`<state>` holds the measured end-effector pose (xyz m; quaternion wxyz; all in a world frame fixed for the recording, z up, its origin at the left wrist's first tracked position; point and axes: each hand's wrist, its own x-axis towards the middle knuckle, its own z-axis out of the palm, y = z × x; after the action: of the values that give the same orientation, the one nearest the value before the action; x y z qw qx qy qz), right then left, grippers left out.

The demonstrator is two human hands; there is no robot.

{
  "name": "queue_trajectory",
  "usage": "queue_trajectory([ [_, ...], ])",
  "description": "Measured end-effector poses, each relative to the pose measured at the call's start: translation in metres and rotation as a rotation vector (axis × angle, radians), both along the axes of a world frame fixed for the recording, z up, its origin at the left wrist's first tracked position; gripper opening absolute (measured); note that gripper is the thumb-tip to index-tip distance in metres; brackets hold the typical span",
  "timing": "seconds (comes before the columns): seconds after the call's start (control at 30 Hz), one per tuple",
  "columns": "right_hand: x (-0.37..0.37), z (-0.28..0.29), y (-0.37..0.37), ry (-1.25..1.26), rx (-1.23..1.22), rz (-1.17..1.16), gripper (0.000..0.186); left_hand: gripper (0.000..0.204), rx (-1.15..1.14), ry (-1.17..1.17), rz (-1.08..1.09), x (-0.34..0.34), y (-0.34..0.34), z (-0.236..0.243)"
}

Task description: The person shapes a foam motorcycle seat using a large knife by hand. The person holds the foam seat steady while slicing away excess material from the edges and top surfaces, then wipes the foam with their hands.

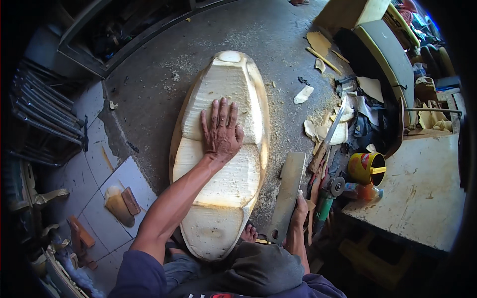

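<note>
A long cream foam seat pad (226, 171), shaped like a motorcycle seat, stretches away from me, its narrow end near my lap. On its upper section my left hand (221, 131) lies flat, palm down with fingers extended. The foam surface shows ridged cutting marks and brownish edges. To the right of the pad, my right hand (299, 211) grips the edge of a flat grey board (289, 191) with a hole at its near end. The thumb points up along that edge, and the other fingers are mostly hidden.
Foam crumbs cover the grey floor (149, 64). At right lie an angle grinder (330, 196), a long blade (336, 121), foam scraps (343, 133) and a yellow can (366, 168) beside a pale tabletop (407, 193). Metal frames (47, 109) and wood blocks (130, 200) are at left.
</note>
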<state>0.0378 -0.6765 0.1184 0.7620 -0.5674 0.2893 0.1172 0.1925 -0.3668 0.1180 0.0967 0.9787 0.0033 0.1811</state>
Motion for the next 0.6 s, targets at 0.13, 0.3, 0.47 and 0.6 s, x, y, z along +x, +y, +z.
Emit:
queue_trajectory([
  [0.13,-0.047,0.05,0.01,0.111,0.41,-0.08,0.057,0.067,-0.059,0.011,-0.108,0.033,0.006,0.014],
  [0.3,-0.101,0.064,-0.002,0.148,0.122,0.062,0.076,0.074,0.448,0.561,-0.414,0.021,-0.065,0.047],
  [0.47,-0.047,0.125,-0.003,-0.191,-0.081,0.032,0.075,0.053,0.408,1.035,-1.202,-0.18,-0.116,0.008],
  [0.6,-0.034,0.076,-0.04,-0.137,-0.793,0.299,0.043,0.04,0.284,0.849,-1.331,-0.206,-0.096,0.0],
])
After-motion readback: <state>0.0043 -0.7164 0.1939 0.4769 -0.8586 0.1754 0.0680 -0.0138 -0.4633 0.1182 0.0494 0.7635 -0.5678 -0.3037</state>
